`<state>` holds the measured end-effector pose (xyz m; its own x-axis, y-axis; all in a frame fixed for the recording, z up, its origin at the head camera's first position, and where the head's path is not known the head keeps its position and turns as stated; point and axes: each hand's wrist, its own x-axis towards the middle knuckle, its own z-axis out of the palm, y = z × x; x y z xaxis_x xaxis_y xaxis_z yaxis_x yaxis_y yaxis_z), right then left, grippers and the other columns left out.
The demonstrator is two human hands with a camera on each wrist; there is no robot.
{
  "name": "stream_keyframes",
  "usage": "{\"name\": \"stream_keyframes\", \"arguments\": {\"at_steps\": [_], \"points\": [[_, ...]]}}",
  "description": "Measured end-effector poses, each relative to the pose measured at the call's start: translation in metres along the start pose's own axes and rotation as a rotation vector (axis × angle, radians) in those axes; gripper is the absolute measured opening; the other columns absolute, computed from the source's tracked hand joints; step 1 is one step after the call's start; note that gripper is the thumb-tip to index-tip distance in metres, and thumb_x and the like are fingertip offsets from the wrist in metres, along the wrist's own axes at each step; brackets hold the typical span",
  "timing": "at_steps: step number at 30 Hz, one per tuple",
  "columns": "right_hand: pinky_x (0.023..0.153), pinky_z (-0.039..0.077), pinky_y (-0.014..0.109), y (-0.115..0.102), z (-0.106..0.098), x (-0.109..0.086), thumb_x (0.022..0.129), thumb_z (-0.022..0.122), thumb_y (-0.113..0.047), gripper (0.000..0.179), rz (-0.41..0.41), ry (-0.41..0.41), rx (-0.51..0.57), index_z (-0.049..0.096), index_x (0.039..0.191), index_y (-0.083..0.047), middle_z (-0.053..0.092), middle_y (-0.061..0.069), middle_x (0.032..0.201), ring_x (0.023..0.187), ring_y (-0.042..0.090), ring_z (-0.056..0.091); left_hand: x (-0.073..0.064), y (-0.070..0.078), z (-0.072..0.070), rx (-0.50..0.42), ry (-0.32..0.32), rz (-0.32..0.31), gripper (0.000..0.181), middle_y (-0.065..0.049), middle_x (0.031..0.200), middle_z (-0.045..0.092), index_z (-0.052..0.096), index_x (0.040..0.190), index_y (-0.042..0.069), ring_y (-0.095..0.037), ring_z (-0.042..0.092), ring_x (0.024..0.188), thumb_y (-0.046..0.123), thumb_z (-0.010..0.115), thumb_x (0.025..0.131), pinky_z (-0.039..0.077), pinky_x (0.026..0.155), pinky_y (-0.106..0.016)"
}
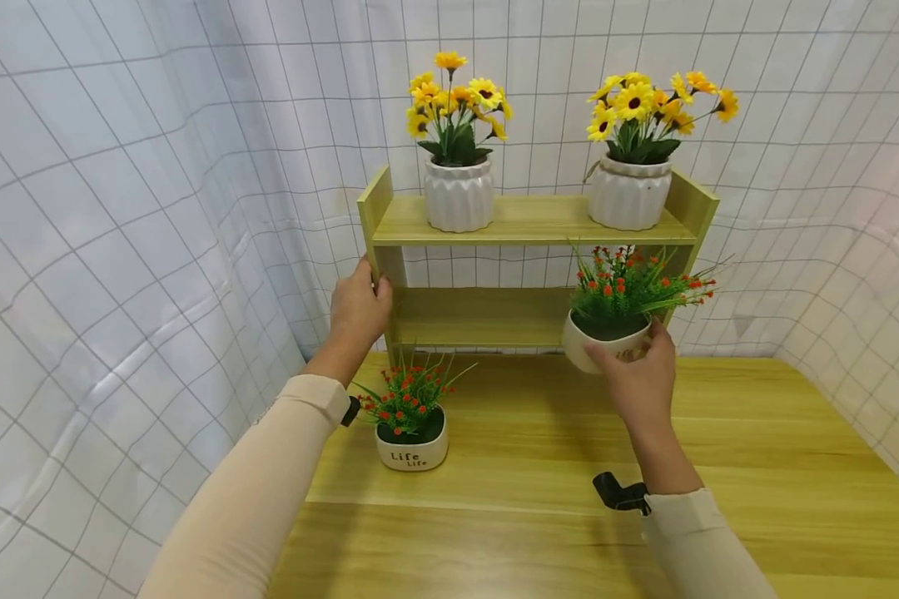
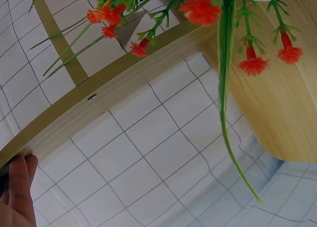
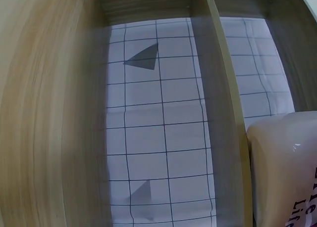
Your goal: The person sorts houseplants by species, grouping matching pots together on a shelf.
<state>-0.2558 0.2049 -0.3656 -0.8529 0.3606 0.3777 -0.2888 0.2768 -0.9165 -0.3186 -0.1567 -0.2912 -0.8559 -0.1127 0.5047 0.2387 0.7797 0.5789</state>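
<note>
My right hand [image 1: 640, 374] grips a white oval flowerpot [image 1: 607, 343] with red flowers and green leaves, thumb at its front. The pot is in front of the right part of the lower shelf; its lettered side shows beside a board edge in the right wrist view, where the pot [image 3: 285, 162] is cut off. With my left hand [image 1: 361, 304] I hold the left side panel of the wooden shelf [image 1: 539, 218], fingers at its outer side and thumb towards the front. In the left wrist view only some fingers [image 2: 21, 182] show, against the panel's edge.
Two white ribbed pots [image 1: 459, 195] with yellow flowers, the other pot [image 1: 629, 193] at right, stand on the top shelf. A second oval pot [image 1: 412, 453] lettered "Life" sits on the wooden table [image 1: 509, 482] beside my left forearm. Checked cloth [image 1: 120, 249] hangs around the table.
</note>
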Motion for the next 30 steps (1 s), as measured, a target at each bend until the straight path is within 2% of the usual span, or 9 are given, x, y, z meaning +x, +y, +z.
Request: {"name": "stream_keyframes", "arguments": {"at_steps": [3,7,12,22,30], "points": [[0.101,0.043,0.048,0.001,0.003,0.005,0.078,0.085,-0.032,0.095,0.020,0.003,0.002,0.032,0.153,-0.010,0.044,0.012,0.141,0.128,0.024,0.045,0.001,0.000,0.000,0.004,0.004,0.001,0.028,-0.025,0.107,0.069,0.055,0.124,0.003,-0.040,0.068,0.094,0.020,0.049,0.102,0.054,0.069,-0.050],[0.101,0.044,0.048,0.003,0.008,0.010,0.078,0.085,-0.035,0.091,-0.007,0.017,-0.010,0.037,0.152,-0.012,0.047,0.011,0.139,0.127,0.024,0.047,0.001,-0.001,0.000,0.012,0.010,0.003,0.027,-0.025,0.106,0.069,0.055,0.123,0.004,-0.040,0.068,0.093,0.020,0.049,0.102,0.053,0.069,-0.050],[0.102,0.042,0.047,0.004,0.014,0.015,0.079,0.083,-0.041,0.092,-0.021,0.048,-0.053,0.036,0.152,-0.011,0.044,0.011,0.142,0.126,0.023,0.047,0.001,-0.001,0.000,0.015,0.009,0.003,0.029,-0.025,0.107,0.069,0.054,0.125,0.005,-0.041,0.068,0.095,0.021,0.049,0.102,0.054,0.071,-0.051],[0.105,0.037,0.047,0.009,0.026,0.022,0.081,0.078,-0.050,0.103,-0.007,0.090,-0.096,0.022,0.156,-0.008,0.028,0.015,0.152,0.130,0.030,0.036,0.002,-0.003,0.002,0.017,0.008,0.010,0.028,-0.025,0.106,0.069,0.055,0.124,0.004,-0.041,0.068,0.095,0.020,0.049,0.102,0.054,0.072,-0.051],[0.106,0.035,0.046,0.013,0.033,0.028,0.082,0.079,-0.047,0.103,-0.017,0.149,-0.105,0.022,0.156,-0.005,0.027,0.018,0.151,0.131,0.031,0.034,0.001,-0.002,0.002,0.015,0.014,0.014,0.027,-0.025,0.103,0.070,0.055,0.121,0.004,-0.039,0.069,0.091,0.021,0.049,0.102,0.055,0.067,-0.049]]}}
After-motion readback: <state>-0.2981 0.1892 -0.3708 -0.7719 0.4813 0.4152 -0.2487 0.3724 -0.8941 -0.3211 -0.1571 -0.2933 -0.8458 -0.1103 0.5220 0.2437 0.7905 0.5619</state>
